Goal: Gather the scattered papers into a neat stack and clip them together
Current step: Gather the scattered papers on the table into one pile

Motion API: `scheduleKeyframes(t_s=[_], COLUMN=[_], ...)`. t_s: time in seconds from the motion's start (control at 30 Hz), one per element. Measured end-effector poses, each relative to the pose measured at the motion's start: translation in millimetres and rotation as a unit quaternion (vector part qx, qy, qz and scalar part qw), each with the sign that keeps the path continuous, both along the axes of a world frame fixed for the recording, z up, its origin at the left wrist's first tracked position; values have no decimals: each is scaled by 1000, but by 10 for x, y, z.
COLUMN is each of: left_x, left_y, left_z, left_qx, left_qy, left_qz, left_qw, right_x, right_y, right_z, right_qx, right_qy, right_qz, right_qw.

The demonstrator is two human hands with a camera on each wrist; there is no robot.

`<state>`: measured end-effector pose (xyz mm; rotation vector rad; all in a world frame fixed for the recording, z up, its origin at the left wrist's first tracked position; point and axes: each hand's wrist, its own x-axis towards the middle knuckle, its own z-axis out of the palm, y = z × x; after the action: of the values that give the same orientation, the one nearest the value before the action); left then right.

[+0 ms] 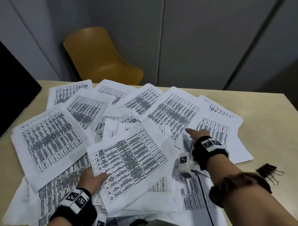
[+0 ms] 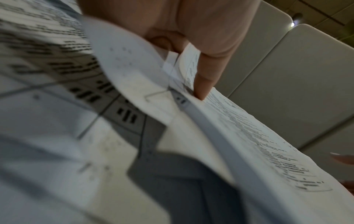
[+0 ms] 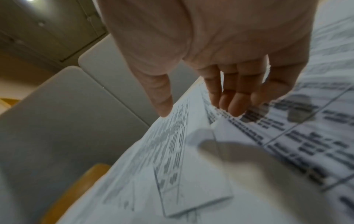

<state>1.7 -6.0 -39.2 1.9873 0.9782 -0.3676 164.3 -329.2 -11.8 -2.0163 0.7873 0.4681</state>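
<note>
Several white printed sheets (image 1: 48,139) lie scattered and overlapping across the beige table (image 1: 273,124). My left hand (image 1: 94,179) pinches the near-left edge of a small bunch of sheets (image 1: 130,163) at the front centre, thumb on top and fingers underneath; the left wrist view shows the thumb (image 2: 203,84) pressed on the paper edge (image 2: 249,136). My right hand (image 1: 196,134) reaches over the sheets at the right, fingers straight and spread, holding nothing. In the right wrist view its fingertips (image 3: 235,106) hover just over a printed sheet (image 3: 191,151). Black binder clips (image 1: 267,170) lie at the table's right.
A yellow chair (image 1: 98,58) stands behind the table's far edge. Grey wall panels (image 1: 209,33) rise beyond it. A dark panel (image 1: 8,81) stands at the far left. A thin black cable (image 1: 205,199) runs over the near papers from my right wrist.
</note>
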Motion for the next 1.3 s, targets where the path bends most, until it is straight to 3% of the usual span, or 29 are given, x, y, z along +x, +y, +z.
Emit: scheduleKeyframes(t_s=[0.23, 0.4, 0.6, 0.73, 0.83, 0.9, 1.0, 1.07, 1.17, 1.3], left_x=[10, 12, 8, 11, 57, 68, 54, 81, 144, 197], left_y=[0, -12, 17, 329, -31, -119, -192, -156, -199, -222], left_z=[-43, 0, -32, -560, 110, 198, 260, 217, 216, 220], left_qx=[-10, -43, -50, -93, -112, -74, -38, -26, -3, -9], left_qy=[-18, -12, -7, -9, -4, -16, -49, -64, -73, -65], left_qz=[-5, 3, 35, 43, 15, 3, -5, -3, -14, -33], left_qw=[1000, 999, 998, 995, 994, 997, 998, 998, 997, 997], right_x=[79, 57, -335, -645, -823, -864, -737, -695, -685, -715], right_y=[195, -122, -560, -517, -338, -273, -386, -484, -557, -526], right_z=[-112, -164, -196, -127, -111, -95, -68, 18, -2, -55], right_qx=[-80, -71, -85, -63, 4, 50, -135, -184, -169, -55], right_qy=[0, -61, -79, -82, -32, -52, -84, -47, 7, -54], right_qz=[60, 4, 60, 147, 200, 115, -36, -92, -105, -131], right_qw=[995, 996, 991, 984, 979, 991, 987, 977, 980, 988])
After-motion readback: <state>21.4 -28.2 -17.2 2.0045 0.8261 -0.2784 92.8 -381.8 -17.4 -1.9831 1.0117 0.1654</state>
